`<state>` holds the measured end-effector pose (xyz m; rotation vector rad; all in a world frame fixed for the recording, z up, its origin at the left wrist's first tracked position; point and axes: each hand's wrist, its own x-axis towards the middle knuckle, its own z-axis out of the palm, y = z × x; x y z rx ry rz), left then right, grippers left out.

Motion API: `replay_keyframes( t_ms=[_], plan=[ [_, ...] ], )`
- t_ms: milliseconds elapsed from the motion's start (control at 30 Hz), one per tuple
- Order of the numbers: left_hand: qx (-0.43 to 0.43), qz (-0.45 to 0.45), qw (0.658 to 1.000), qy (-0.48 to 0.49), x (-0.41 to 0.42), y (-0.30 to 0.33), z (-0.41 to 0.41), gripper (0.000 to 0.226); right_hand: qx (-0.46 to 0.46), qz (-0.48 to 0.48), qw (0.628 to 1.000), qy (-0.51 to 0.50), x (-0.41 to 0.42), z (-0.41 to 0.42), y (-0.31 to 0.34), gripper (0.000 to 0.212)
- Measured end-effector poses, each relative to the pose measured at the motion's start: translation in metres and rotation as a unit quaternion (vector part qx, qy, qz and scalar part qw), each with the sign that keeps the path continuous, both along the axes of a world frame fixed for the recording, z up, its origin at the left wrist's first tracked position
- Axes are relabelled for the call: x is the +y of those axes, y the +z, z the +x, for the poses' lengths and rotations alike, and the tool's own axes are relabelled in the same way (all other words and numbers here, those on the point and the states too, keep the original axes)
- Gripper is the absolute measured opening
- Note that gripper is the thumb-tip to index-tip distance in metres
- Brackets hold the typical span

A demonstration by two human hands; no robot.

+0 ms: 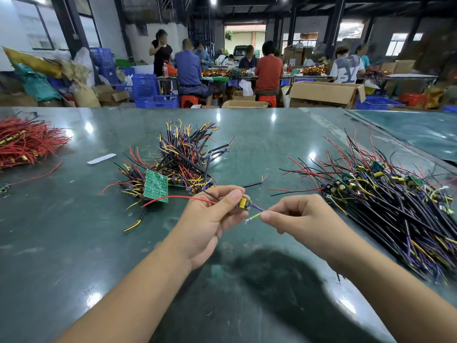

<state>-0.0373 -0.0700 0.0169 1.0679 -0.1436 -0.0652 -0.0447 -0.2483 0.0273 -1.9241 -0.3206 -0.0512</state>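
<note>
Left grip [210, 219]: your fingers curl round the small green circuit board with a yellow block [244, 202], held above the counter [74, 243].
Right grip [296, 216]: you pinch its thin yellow-green wire [257, 215] at the tip.
Counter: glossy dark green sheet, lamp glints.
Room: workshop, seated workers [268, 70], blue plastic crates [144, 86].
Board: thin red lead [188, 198] trails left.

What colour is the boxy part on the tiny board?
Yellow; the boxy part shows best in the head view.

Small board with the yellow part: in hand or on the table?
In hand: left hand pinches the small board; right hand pinches its yellow-green wire.
</note>
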Motion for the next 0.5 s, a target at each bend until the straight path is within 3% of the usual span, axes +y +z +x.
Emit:
replay_keyframes(
  t_ms=[267,367,500],
  plan=[
    [-0.028,0.109,0.993,-0.022,-0.0043,-0.0033,-0.0036,0.018,-0.052,-0.086,0.992,-0.074,-0.0004,0.0014,-0.0018,0.021],
    [-0.042,0.136,0.989,-0.030,-0.0047,-0.0019,-0.0050,0.003,-0.059,-0.086,0.991,-0.083,0.0009,-0.0004,-0.0022,0.022],
    [-0.080,0.193,0.978,0.014,-0.0020,-0.0021,-0.0027,0.021,-0.038,-0.041,0.998,-0.042,0.0022,-0.0010,-0.0004,0.018]
  ],
)
